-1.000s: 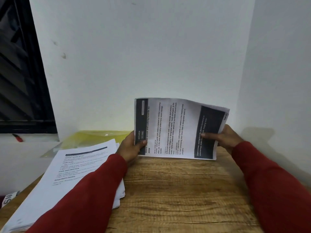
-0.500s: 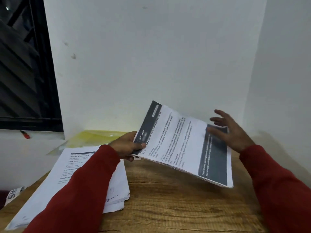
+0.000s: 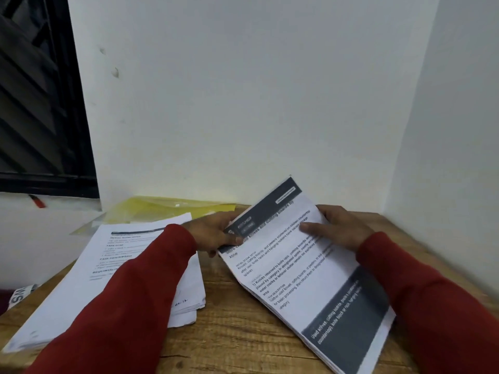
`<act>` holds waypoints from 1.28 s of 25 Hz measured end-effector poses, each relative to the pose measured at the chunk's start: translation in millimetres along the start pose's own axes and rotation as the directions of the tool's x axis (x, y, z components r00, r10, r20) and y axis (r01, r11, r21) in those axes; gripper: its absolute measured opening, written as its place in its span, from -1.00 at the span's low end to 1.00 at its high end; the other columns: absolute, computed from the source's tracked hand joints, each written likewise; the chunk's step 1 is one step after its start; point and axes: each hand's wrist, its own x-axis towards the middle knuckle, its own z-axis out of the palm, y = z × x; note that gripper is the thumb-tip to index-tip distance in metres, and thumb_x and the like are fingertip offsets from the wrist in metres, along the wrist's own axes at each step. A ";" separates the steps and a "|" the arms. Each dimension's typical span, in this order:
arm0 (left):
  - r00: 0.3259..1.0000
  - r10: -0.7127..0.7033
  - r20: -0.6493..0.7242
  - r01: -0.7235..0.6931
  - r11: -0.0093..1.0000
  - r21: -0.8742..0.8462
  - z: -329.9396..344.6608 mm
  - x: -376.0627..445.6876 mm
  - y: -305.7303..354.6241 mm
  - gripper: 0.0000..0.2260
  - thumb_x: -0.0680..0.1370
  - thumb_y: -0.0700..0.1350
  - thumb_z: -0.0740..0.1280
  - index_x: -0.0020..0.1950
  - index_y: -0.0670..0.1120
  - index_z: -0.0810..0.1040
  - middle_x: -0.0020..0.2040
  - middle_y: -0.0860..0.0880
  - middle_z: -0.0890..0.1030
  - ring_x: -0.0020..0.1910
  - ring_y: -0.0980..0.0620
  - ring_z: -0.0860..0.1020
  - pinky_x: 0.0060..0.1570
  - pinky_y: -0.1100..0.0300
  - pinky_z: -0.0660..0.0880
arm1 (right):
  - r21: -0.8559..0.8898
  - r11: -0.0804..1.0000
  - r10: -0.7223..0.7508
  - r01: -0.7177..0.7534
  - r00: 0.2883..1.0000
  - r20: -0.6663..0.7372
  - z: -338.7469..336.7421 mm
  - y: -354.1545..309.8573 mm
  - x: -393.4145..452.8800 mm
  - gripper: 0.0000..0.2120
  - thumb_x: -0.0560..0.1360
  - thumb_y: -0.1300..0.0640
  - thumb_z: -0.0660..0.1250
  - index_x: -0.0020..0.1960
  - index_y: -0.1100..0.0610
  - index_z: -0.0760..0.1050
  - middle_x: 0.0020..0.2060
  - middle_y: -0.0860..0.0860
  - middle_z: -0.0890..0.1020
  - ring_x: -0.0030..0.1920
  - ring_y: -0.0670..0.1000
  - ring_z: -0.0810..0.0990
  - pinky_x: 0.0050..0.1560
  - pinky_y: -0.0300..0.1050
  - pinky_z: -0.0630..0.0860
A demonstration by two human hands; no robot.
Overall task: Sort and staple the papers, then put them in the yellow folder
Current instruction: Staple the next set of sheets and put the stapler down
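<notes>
Lying seemingly empty: yellow folder (image 3: 172,209)

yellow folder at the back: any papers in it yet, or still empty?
Cannot tell. The yellow folder lies flat against the wall behind the paper stack; its contents are not visible.

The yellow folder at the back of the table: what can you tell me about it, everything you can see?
The yellow folder looks like thin, see-through plastic with a small white snap near its top edge. It lies flat at the back of the wooden table, against the white wall, and seems closed. The stack of printed papers covers its near edge, so only the far strip shows. Neither hand touches it.
</notes>
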 end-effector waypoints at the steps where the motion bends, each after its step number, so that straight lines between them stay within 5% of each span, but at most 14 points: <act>1: 0.994 -0.028 -0.107 0.022 0.998 -0.061 0.6 1.0 1.0 -0.74 0.58 -0.15 0.40 0.13 0.18 0.46 -0.03 -0.07 0.64 -0.16 -0.07 0.61 -0.44 0.13 0.56 | 0.060 0.998 0.010 -0.008 0.999 -0.031 -0.5 1.6 0.8 -0.67 0.41 0.05 0.53 0.12 0.14 0.60 -0.03 0.06 0.74 -0.01 0.13 0.72 0.16 0.21 0.59; 3: 0.936 -0.106 -0.336 -0.016 0.940 -0.341 2.1 4.3 1.8 -0.80 0.57 -0.19 0.41 0.15 -0.01 0.51 -0.05 -0.11 0.67 -0.21 -0.06 0.62 -0.47 0.15 0.58 | 0.172 0.985 0.011 0.004 0.996 -0.084 -1.7 2.1 -1.1 -0.44 0.24 -0.11 0.62 0.10 0.19 0.61 -0.03 0.13 0.73 0.01 0.20 0.71 0.18 0.26 0.57; 5: 0.896 -0.208 -0.391 -0.094 0.773 -0.627 12.8 5.8 9.0 -0.81 0.58 -0.21 0.39 0.18 -0.13 0.53 -0.07 -0.15 0.68 -0.24 -0.06 0.65 -0.43 0.11 0.60 | 0.250 0.968 0.007 0.032 0.988 -0.155 -1.1 8.3 -0.9 -0.18 0.02 -0.29 0.65 0.10 0.20 0.61 -0.02 0.13 0.73 0.02 0.20 0.70 0.18 0.24 0.57; 7: 0.889 -0.215 -0.404 -0.152 0.693 -0.705 27.8 9.9 13.8 -0.83 0.61 -0.19 0.34 0.19 -0.13 0.55 -0.07 -0.12 0.70 -0.24 -0.01 0.67 -0.37 0.13 0.60 | 0.278 0.959 0.001 0.063 0.974 -0.225 5.0 8.5 -1.2 -0.30 0.12 -0.23 0.63 0.08 0.19 0.62 -0.04 0.11 0.74 0.01 0.18 0.70 0.18 0.23 0.57; 9: 0.858 -0.137 -0.494 -0.258 0.718 -0.646 36.7 14.5 14.9 -0.85 0.62 -0.19 0.32 0.18 -0.08 0.57 -0.05 -0.10 0.70 -0.21 0.04 0.68 -0.31 0.14 0.62 | 0.276 0.956 -0.016 0.096 0.960 -0.279 10.6 1.3 -3.1 -0.66 0.38 0.02 0.54 0.07 0.16 0.61 -0.05 0.08 0.74 0.03 0.20 0.70 0.18 0.25 0.57; 11: 0.769 -0.041 -0.638 -0.372 0.783 -0.499 35.8 16.4 16.4 -0.85 0.61 -0.17 0.35 0.12 0.04 0.61 -0.05 -0.06 0.71 -0.14 -0.01 0.68 -0.18 0.06 0.64 | 0.274 0.953 -0.039 0.129 0.949 -0.312 10.7 -3.5 -3.1 -0.81 0.50 0.07 0.46 0.07 0.11 0.60 -0.03 0.01 0.73 0.05 0.12 0.69 0.17 0.18 0.58; 13: 0.680 0.085 -0.728 -0.442 0.840 -0.316 34.8 18.0 16.7 -0.83 0.59 -0.16 0.36 0.04 0.12 0.64 -0.09 0.04 0.72 -0.10 0.02 0.66 -0.08 0.02 0.61 | 0.311 0.940 -0.022 0.142 0.933 -0.360 11.0 -18.5 -6.2 -0.70 0.50 -0.15 0.41 0.09 0.03 0.57 0.03 -0.09 0.69 0.09 -0.03 0.65 0.19 0.03 0.54; 16: 0.618 0.236 -0.750 -0.521 0.837 -0.165 45.1 16.5 24.8 -0.83 0.60 -0.15 0.33 0.04 0.12 0.63 -0.12 0.10 0.70 -0.13 0.12 0.61 -0.11 0.04 0.58 | 0.425 0.878 0.015 0.221 0.874 -0.485 11.7 -39.4 -6.9 -0.42 0.38 -0.45 0.31 0.11 -0.01 0.63 0.06 -0.04 0.70 0.16 0.04 0.62 0.26 0.07 0.46; 21: 0.615 0.254 -0.747 -0.550 0.817 -0.175 53.8 16.8 30.4 -0.79 0.62 -0.24 0.32 0.04 0.08 0.62 -0.14 0.19 0.69 -0.13 0.16 0.62 -0.11 0.18 0.58 | 0.515 0.817 0.120 0.262 0.795 -0.595 16.0 -49.2 -10.0 -0.60 0.47 -0.32 0.33 -0.10 0.02 0.60 -0.13 -0.09 0.70 -0.03 -0.03 0.64 0.08 -0.08 0.49; 24: 0.631 0.238 -0.739 -0.535 0.823 -0.191 54.7 16.4 29.9 -0.80 0.62 -0.23 0.31 0.03 0.07 0.61 -0.19 0.23 0.68 -0.19 0.22 0.61 -0.19 0.28 0.53 | 0.542 0.797 0.144 0.267 0.787 -0.600 15.6 -47.4 -7.9 -0.68 0.51 -0.20 0.35 -0.05 0.06 0.61 -0.17 -0.07 0.63 -0.10 -0.05 0.59 0.03 -0.12 0.48; 29: 0.640 0.192 -0.744 -0.519 0.822 -0.235 53.7 18.3 27.3 -0.83 0.62 -0.20 0.32 0.06 0.07 0.63 -0.12 0.12 0.70 -0.11 0.06 0.65 -0.09 -0.02 0.60 | 0.544 0.780 0.123 0.309 0.777 -0.618 16.0 -51.4 -8.1 -0.74 0.57 -0.14 0.31 -0.10 0.04 0.54 -0.17 -0.05 0.62 -0.12 -0.07 0.58 0.02 -0.14 0.46; 32: 0.662 0.173 -0.729 -0.505 0.822 -0.263 52.8 17.8 25.5 -0.86 0.61 -0.12 0.32 0.11 0.04 0.63 -0.03 0.05 0.71 -0.05 0.01 0.67 0.00 -0.13 0.62 | 0.553 0.780 0.103 0.292 0.811 -0.575 15.9 -46.1 -7.4 -0.72 0.54 -0.18 0.32 -0.10 0.01 0.61 -0.11 -0.10 0.70 0.03 -0.04 0.65 0.15 -0.12 0.48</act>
